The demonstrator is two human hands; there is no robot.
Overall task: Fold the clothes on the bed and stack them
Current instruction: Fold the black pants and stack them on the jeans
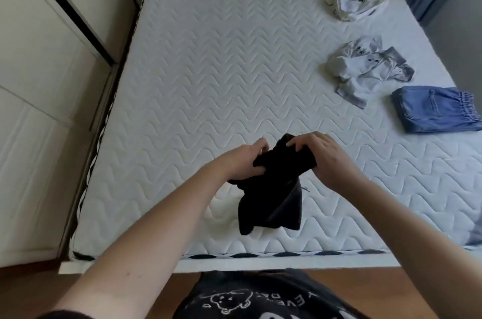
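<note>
The person holds a black garment point(271, 188) bunched above the near part of the bed point(208, 71). The left hand point(242, 162) grips one side of the wad with curled fingers, and the right hand point(320, 159) pinches the upper edge, its fingertips pressed into the cloth. The lower end hangs down and appears to brush the mattress.

Because the fabric is crumpled and dark, its seams and edges are hard to pick out, so the hands could take hold of mismatched corners and produce a crooked fold. A loose grip on either side may let it drop in a heap.

On the right side of the bed lie folded blue jeans point(433, 110), with a crumpled grey garment point(370, 68) and a white printed garment point(354, 2) beyond, both unfolded.
</note>
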